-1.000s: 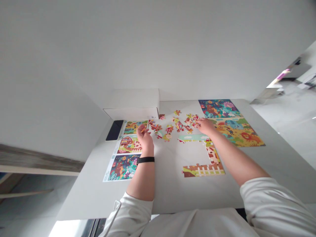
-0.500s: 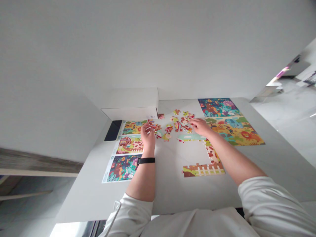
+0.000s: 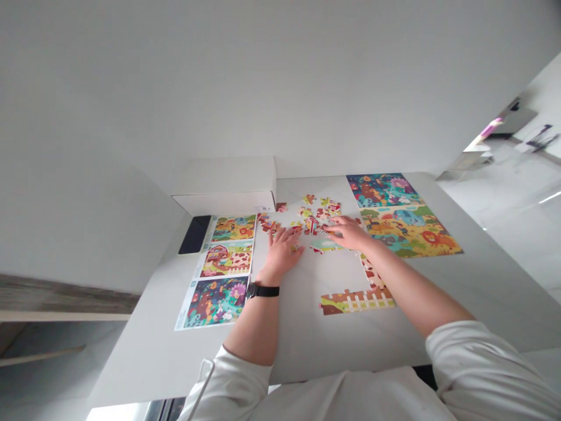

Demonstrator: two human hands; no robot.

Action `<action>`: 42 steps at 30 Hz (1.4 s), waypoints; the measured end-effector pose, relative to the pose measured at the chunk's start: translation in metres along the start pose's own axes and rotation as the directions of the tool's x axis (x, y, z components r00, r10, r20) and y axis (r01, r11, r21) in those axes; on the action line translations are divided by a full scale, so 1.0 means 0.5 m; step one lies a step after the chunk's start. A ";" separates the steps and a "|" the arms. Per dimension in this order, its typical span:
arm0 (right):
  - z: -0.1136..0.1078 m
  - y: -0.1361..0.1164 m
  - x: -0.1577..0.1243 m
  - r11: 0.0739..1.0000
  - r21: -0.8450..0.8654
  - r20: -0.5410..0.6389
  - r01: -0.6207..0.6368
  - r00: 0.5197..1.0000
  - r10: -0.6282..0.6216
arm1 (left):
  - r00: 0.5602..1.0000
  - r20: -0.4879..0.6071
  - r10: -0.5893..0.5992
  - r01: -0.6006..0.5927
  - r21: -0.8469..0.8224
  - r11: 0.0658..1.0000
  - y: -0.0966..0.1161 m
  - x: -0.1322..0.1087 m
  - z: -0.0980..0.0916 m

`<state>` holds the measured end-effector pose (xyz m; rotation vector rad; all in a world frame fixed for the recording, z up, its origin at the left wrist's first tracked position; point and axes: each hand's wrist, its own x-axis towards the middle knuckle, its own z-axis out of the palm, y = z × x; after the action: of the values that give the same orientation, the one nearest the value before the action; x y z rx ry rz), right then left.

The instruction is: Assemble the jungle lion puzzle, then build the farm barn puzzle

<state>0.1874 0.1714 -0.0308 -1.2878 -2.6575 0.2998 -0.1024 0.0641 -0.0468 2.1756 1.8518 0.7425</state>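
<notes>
My left hand (image 3: 283,252) lies flat on the white table (image 3: 307,339), fingers spread, its fingertips among several loose jigsaw pieces (image 3: 315,211). A black band sits on that wrist. My right hand (image 3: 348,231) rests on the pieces just to the right, fingers curled over one near the top of a half-built puzzle frame (image 3: 357,299) with a white fence along its bottom and a strip up its right side. What the right fingers grip is too small to name.
A picture sheet (image 3: 219,269) with three scenes lies at the left, a dark phone (image 3: 194,234) beside it. A white box (image 3: 228,186) stands against the wall. Two finished puzzles (image 3: 401,216) lie at the right.
My left hand has moved right from the picture sheet and opened flat on the table. My right hand has slid slightly left and nearer, over the loose pieces.
</notes>
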 end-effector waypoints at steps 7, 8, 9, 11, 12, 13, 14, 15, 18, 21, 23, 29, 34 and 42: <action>0.014 -0.069 0.033 0.999 -0.054 -0.011 0.001 1.000 -0.002 | 0.994 0.005 -0.111 0.110 0.094 0.989 0.011 -0.003 -0.001; 0.019 -0.083 0.042 0.997 -0.064 -0.003 0.032 0.999 -0.032 | 0.994 0.000 -0.111 0.111 0.097 0.989 0.012 -0.003 -0.002; 0.024 -0.096 0.051 0.995 -0.068 0.007 0.071 0.997 -0.071 | 0.995 -0.004 -0.105 0.104 0.095 0.990 0.012 -0.004 -0.002; 0.029 -0.113 0.070 0.991 -0.065 0.008 0.117 0.993 -0.116 | 0.996 -0.007 -0.083 0.084 0.087 0.993 0.012 -0.004 -0.001; 0.029 -0.118 0.080 0.992 -0.064 -0.006 0.107 0.994 -0.107 | 0.997 -0.006 -0.077 0.077 0.083 0.994 0.012 -0.004 0.000; 0.028 -0.121 0.091 0.995 -0.064 -0.027 0.071 0.997 -0.073 | 0.997 -0.004 -0.074 0.074 0.081 0.994 0.012 -0.005 0.001; 0.024 -0.122 0.101 0.998 -0.065 -0.051 0.019 0.998 -0.022 | 0.997 -0.001 -0.075 0.075 0.083 0.994 0.012 -0.005 0.002; 0.020 -0.122 0.112 0.997 -0.067 -0.068 -0.037 0.997 0.032 | 0.997 0.001 -0.081 0.081 0.088 0.993 0.011 -0.005 0.003; 0.006 -0.126 0.144 0.983 -0.097 -0.048 -0.154 0.987 0.150 | 0.993 0.009 -0.119 0.118 0.109 0.987 0.011 -0.005 0.005; -0.006 -0.143 0.172 0.961 -0.158 0.033 -0.227 0.971 0.235 | 0.988 0.004 -0.156 0.154 0.108 0.982 0.009 -0.005 0.006; -0.012 -0.160 0.189 0.943 -0.181 0.088 -0.280 0.950 0.299 | 0.988 -0.016 -0.156 0.157 0.095 0.983 0.008 -0.004 0.007; -0.025 -0.190 0.230 0.891 -0.133 0.210 -0.434 0.866 0.453 | 0.987 -0.077 -0.140 0.143 0.041 0.989 0.003 -0.001 0.009; -0.026 -0.185 0.236 0.889 -0.068 0.250 -0.454 0.854 0.455 | 0.989 -0.093 -0.116 0.120 0.033 0.992 -0.005 0.003 0.013; -0.033 -0.176 0.202 0.904 0.083 0.126 -0.420 0.904 0.408 | 0.982 -0.156 -0.111 0.103 -0.057 0.993 -0.021 0.009 0.027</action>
<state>0.0634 0.1995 0.0143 -1.8413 -2.3801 0.5745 -0.1046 0.0730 -0.0617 2.0218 1.9856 0.9532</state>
